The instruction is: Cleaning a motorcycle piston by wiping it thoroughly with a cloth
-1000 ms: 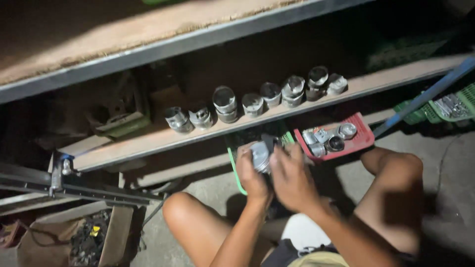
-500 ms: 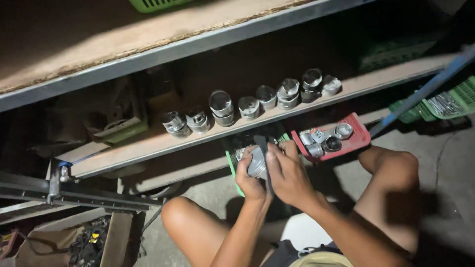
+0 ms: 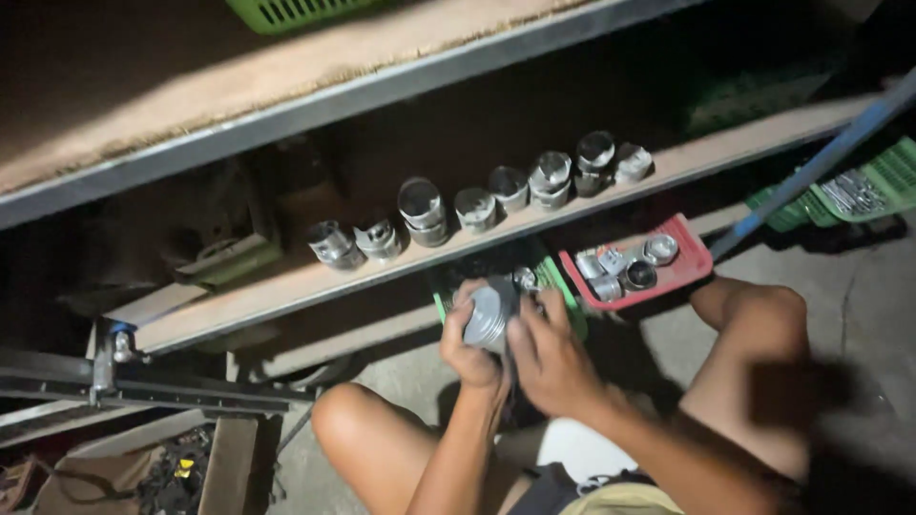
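**Low shelf, concrete floor, dim light**

Grey metal-edged shelf (image 3: 382, 91) runs diagonally overhead. Below it, a wooden plank (image 3: 286, 286) spans the same diagonal. Under the plank: bare concrete floor (image 3: 859, 296), partly lit. Behind the plank, deep shadow. Light falls from above.

Shiny metal piston (image 3: 485, 317), red plastic tray (image 3: 695, 259), matt wood plank (image 3: 286, 284), rough concrete floor (image 3: 859, 305)

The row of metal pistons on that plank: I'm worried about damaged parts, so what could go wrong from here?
The pistons sit loose along the narrow plank, some near its front edge; a knock might roll one off. The piston in the left hand and right hand is held over concrete floor; a slip could dent it. Dim light may hide defects.
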